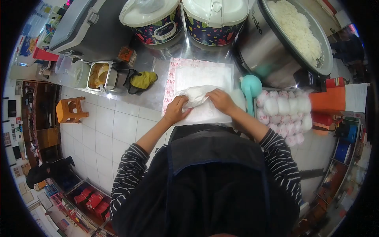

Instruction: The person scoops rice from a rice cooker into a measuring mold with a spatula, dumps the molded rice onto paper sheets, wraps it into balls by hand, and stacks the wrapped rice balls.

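A white paper wrapper (196,94), partly folded over a bulge, lies on a stack of white paper sheets (215,75). My left hand (177,110) grips its left edge between thumb and fingers. At its right edge, the fingers of my right hand (221,101) pinch the paper. What is inside the wrapper is hidden. Close to my right hand, a turquoise rice scoop (250,87) lies with its handle toward me. Under the stack, paper with red print (170,81) shows along the left side.
A large cooker of white rice (296,29) stands at the right, with several wrapped white bundles (282,106) below it. Two flowered rice containers (154,25) are at the back. Left are a metal food pan (102,75), a yellow-black pouch (142,80) and a grey cooler (92,29).
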Motion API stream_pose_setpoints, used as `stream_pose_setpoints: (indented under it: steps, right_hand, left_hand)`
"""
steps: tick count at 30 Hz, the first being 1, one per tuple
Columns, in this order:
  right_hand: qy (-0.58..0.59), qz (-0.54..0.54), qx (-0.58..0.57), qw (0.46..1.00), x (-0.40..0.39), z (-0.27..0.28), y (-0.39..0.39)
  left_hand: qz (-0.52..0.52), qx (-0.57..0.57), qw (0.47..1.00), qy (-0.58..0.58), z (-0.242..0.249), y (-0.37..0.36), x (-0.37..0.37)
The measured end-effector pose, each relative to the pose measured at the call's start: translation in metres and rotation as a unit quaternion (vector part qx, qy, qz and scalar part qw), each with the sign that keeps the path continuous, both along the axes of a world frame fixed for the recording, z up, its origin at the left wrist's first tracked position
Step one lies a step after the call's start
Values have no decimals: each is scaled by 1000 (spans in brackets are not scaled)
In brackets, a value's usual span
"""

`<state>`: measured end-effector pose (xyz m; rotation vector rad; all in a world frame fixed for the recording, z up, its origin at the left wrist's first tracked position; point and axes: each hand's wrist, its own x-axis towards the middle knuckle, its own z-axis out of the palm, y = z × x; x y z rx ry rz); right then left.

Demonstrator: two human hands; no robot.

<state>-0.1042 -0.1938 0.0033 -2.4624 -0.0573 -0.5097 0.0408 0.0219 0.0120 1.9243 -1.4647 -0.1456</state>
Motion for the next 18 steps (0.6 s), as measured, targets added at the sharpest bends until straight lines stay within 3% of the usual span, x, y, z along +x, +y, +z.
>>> stream_pose_setpoints:
  steps: [3, 6, 8, 9, 10, 11, 13, 14, 15, 16, 17, 18]
  right_hand:
    - [-27, -21, 7, 999, -3, 1, -6]
    - [68, 13, 69, 995, -1, 2, -17]
    - [272, -67, 197, 940, 13, 8, -20]
    - [273, -67, 198, 939, 20, 9, -20]
    - [303, -107, 161, 933, 29, 10, -19]
    - [332, -148, 124, 924, 37, 12, -19]
    - [366, -143, 69, 917, 57, 24, -21]
    - [398, -137, 13, 907, 61, 30, -21]
    - [398, -137, 12, 907, 61, 27, -20]
    - [322, -95, -59, 940, 60, 24, -19]
    - [242, -51, -130, 960, 60, 22, -19]
    - [241, -52, -131, 960, 59, 21, -21]
  left_hand:
    - [18, -7, 999, -27, -14, 6, 2]
    - [28, 20, 997, -62, 2, 2, 6]
    - [35, 58, 994, -81, 6, -2, 10]
    - [82, 124, 987, 54, 1, -6, 15]
    - [127, 188, 956, 187, 0, -13, 20]
    - [126, 189, 956, 187, 0, -21, 28]
    - [145, 359, 906, 171, 18, -42, 43]
    - [145, 359, 906, 170, 27, -51, 44]
    - [145, 369, 915, 78, 37, -61, 42]
    - [144, 376, 915, -16, 43, -67, 41]
    - [144, 374, 916, -16, 41, -68, 43]
    - [69, 317, 945, -41, 37, -67, 46]
